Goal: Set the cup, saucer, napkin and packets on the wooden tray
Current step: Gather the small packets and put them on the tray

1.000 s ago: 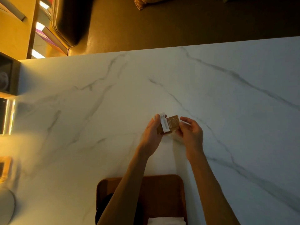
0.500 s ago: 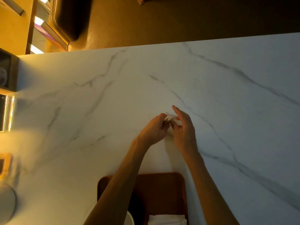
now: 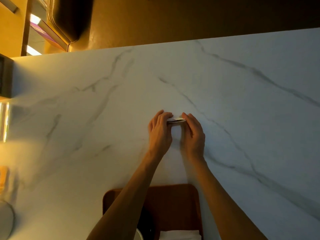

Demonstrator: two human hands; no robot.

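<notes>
A small stack of packets (image 3: pixel 175 120) is pinched edge-on between my left hand (image 3: pixel 160 131) and my right hand (image 3: pixel 193 134), low over the white marble counter (image 3: pixel 242 118). Both hands press in from the sides with curved fingers. The wooden tray (image 3: pixel 173 201) lies at the near edge, partly under my forearms. On it a folded white napkin (image 3: pixel 180 235) shows at the bottom right. A white curved rim, likely the saucer (image 3: pixel 140 234), peeks out beside my left forearm. The cup is hidden or out of view.
A round pale object (image 3: pixel 7 220) and a blurred orange item (image 3: pixel 4 177) sit at the counter's left edge. A dark appliance (image 3: pixel 5 77) stands at the far left. Beyond the counter's far edge is a dark chair (image 3: pixel 69 16) on a brown floor.
The brown and white packets, held up flat between my fingers a second ago, are now turned edge-on and squared up low between both hands.
</notes>
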